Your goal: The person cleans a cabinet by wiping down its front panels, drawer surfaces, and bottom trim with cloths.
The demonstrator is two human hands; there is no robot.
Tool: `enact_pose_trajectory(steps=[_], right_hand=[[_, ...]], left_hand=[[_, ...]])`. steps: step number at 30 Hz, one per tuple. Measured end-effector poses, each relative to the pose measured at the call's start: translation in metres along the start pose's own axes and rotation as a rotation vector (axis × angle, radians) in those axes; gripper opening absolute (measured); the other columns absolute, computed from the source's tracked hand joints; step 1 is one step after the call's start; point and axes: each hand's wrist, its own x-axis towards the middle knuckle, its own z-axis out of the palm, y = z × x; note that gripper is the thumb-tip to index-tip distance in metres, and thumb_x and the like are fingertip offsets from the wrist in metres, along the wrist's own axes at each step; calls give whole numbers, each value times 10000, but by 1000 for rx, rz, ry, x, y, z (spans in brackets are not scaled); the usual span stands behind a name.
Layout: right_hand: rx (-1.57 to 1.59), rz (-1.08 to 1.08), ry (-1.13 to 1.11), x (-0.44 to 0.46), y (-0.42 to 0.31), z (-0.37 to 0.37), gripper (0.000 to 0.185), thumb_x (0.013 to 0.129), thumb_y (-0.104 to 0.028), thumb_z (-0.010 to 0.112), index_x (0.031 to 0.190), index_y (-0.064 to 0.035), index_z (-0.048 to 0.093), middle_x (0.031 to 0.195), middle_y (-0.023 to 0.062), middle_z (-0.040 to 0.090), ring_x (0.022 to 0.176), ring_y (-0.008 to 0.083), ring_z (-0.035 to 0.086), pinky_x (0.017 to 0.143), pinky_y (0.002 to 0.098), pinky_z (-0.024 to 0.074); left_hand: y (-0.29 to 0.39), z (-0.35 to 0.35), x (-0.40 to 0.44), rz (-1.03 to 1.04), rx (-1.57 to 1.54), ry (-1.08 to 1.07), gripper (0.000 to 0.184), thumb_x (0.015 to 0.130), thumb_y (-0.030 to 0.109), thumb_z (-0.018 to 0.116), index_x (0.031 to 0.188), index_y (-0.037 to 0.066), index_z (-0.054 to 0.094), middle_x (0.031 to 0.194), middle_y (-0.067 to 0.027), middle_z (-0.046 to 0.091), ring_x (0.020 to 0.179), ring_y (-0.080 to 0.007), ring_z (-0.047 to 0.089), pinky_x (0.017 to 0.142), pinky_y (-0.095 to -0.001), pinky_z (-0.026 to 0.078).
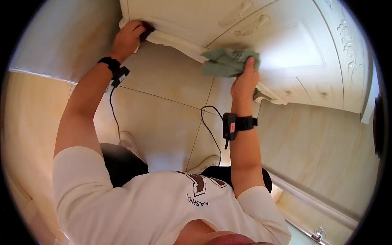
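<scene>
My right hand (245, 83) grips a crumpled green cloth (228, 63) against the front of a cream cabinet (281, 49), thumb on top of it. The cloth is partly blurred. At the cabinet's lower left corner, my left hand (128, 38) has its fingers curled on a small dark reddish-brown thing (146, 30) beside the cabinet's bottom edge. That thing is blurred and partly covered by the fingers, so its kind does not show. Both wrists wear black straps with small boxes and cables.
The cabinet has curved handles (253, 26), small knobs (288, 94) and carved trim (347, 38). A grey panel (61, 45) stands at the left. Beneath are glossy beige floor tiles (163, 98). A pale metal rail (314, 200) runs across the lower right. A black cable (209, 128) loops near my right wrist.
</scene>
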Motion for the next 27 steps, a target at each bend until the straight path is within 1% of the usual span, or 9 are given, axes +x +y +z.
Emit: enact_pose_trajectory(steps=[2, 4, 6, 7, 10, 16, 21, 24, 27], right_hand=[[-140, 194, 19, -25, 27, -23, 365, 912, -303, 601, 1057, 31, 587, 1000, 80, 607, 891, 166, 546, 769, 315, 456], [-271, 394, 29, -44, 36, -27, 371, 891, -300, 627, 1035, 41, 599, 954, 72, 613, 839, 158, 537, 738, 308, 454], [-226, 622, -376, -55, 42, -24, 452, 842, -308, 688, 1118, 28, 563, 1027, 88, 601, 900, 171, 553, 775, 307, 465], [-225, 627, -369, -59, 44, -20, 452, 842, -308, 688, 1118, 28, 563, 1027, 88, 601, 900, 171, 553, 775, 307, 465], [-395, 470, -513, -66, 35, -5, 534, 809, -281, 723, 1211, 1, 513, 1080, 93, 593, 957, 177, 565, 833, 309, 461], [-54, 517, -384, -65, 23, 4, 447, 825, -199, 695, 1203, -9, 551, 1112, 61, 616, 998, 165, 563, 911, 312, 418], [181, 541, -353, -67, 21, 4, 357, 845, -147, 673, 1161, -13, 579, 1085, 63, 636, 1004, 170, 575, 921, 316, 428], [272, 518, -316, -65, 20, -1, 363, 850, -160, 679, 1163, -10, 574, 1087, 72, 637, 1002, 181, 586, 915, 322, 445], [253, 561, -325, -65, 24, -6, 371, 856, -185, 681, 1162, -5, 570, 1084, 79, 636, 991, 193, 598, 881, 336, 472]], left_hand=[[37, 5, 17, -53, -187, 62, 166, 770, -20, 505, 899, 42, 590, 1019, -135, 581, 939, -327, 556, 787, -377, 467], [72, 15, 32, -168, -560, -141, 209, 769, -22, 465, 934, 20, 585, 972, -147, 600, 883, -322, 577, 778, -364, 474], [112, 4, 49, -256, -924, -284, 255, 769, -11, 436, 972, 17, 587, 965, -139, 625, 876, -302, 593, 805, -346, 472], [126, -5, 56, -310, -1010, -426, 247, 828, -27, 447, 1036, 27, 569, 1001, -82, 624, 914, -184, 592, 818, -297, 465], [147, -5, 64, -300, -1193, -591, 245, 849, 3, 453, 1059, 47, 573, 1008, -66, 631, 923, -173, 596, 834, -303, 467], [153, -5, 58, -123, -1005, -680, 241, 861, 219, 610, 1044, 64, 616, 988, -103, 667, 903, -231, 623, 813, -331, 484], [141, 3, 45, -387, -754, -727, 378, 855, 362, 647, 1015, 20, 622, 964, -140, 664, 850, -242, 627, 740, -346, 496], [137, 6, 49, -352, -748, -1106, 420, 840, 393, 666, 988, 3, 618, 919, -127, 651, 853, -216, 619, 735, -322, 485], [137, 5, 41, -339, -993, -971, 415, 860, 413, 643, 965, 12, 616, 866, -78, 630, 853, -181, 599, 745, -306, 469]])
